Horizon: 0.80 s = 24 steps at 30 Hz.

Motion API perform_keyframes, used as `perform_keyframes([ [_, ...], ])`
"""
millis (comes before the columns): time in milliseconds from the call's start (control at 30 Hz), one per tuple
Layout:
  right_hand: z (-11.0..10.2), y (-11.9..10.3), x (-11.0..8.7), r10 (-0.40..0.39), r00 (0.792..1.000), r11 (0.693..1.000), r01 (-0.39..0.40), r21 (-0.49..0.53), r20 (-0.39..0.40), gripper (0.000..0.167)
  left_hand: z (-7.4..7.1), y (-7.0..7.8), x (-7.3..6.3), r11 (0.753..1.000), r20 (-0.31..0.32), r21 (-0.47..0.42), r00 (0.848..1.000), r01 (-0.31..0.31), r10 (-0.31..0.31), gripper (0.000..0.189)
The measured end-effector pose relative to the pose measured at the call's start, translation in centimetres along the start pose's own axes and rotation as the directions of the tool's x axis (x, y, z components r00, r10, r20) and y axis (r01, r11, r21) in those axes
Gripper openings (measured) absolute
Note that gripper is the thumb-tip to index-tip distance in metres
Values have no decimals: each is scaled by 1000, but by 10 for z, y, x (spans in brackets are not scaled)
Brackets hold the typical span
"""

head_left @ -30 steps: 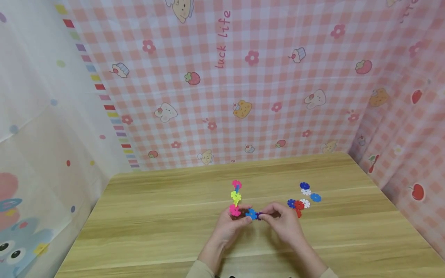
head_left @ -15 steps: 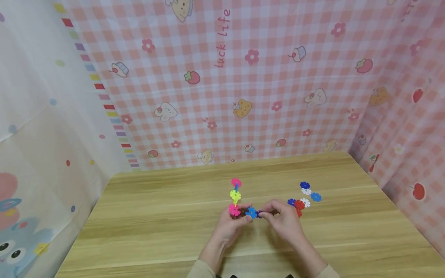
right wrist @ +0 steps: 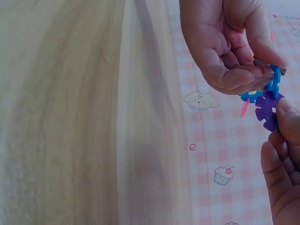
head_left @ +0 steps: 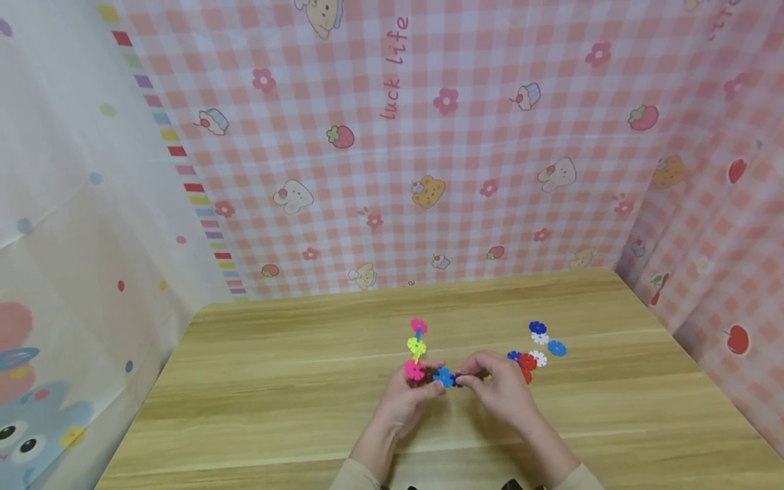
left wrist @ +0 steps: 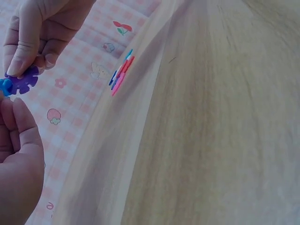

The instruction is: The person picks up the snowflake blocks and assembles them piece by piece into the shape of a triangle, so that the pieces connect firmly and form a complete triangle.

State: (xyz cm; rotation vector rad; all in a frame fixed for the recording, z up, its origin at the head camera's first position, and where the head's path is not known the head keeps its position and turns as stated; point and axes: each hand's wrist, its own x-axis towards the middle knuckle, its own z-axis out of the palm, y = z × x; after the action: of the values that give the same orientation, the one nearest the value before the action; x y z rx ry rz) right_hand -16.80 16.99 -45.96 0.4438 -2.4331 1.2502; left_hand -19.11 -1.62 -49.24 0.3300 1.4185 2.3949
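At the right edge of the blue disc [head_left: 444,378], pinched by curled fingers of the left hand [head_left: 401,397], closed fingertips of the right hand [head_left: 502,388] grip the purple disc [right wrist: 266,111], apparently mid-joining, which calls for a square, steady push.

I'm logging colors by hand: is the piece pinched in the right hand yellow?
No, the left wrist view shows the right hand pinching a purple flower-shaped piece.

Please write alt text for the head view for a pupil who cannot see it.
A left hand holds a chain of flower-shaped discs over a wooden table; the right hand pinches a purple disc touching it. More discs lie on the table at right; pink checked cloth hangs behind.
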Motion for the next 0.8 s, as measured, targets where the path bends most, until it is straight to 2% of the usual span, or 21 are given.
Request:
perform_keyframes([
  [167, 3, -3, 0, 94, 996, 995, -94, 42, 13, 24, 1, -1, 0, 1000, -20, 6, 1000, -1, 2, 34],
  [367, 12, -4, -2, 215, 976, 972, -210, 102, -41, 17, 3, 8, 1, 1000, -47, 24, 999, 8, -7, 32],
  [500, 13, -2, -1, 213, 977, 970, -208, 127, -27, 16, 0, 11, 1, 999, -29, 48, 1000, 8, -6, 36],
  [700, 9, 1, 0, 147, 988, 964, -154, 214, 51, 13, -3, 14, 1, 998, -1, 68, 1000, -12, 12, 32],
  [800, 8, 1, 0, 137, 989, 964, -145, 221, 51, 14, -5, 15, 1, 997, 8, 82, 1000, -16, 16, 34],
])
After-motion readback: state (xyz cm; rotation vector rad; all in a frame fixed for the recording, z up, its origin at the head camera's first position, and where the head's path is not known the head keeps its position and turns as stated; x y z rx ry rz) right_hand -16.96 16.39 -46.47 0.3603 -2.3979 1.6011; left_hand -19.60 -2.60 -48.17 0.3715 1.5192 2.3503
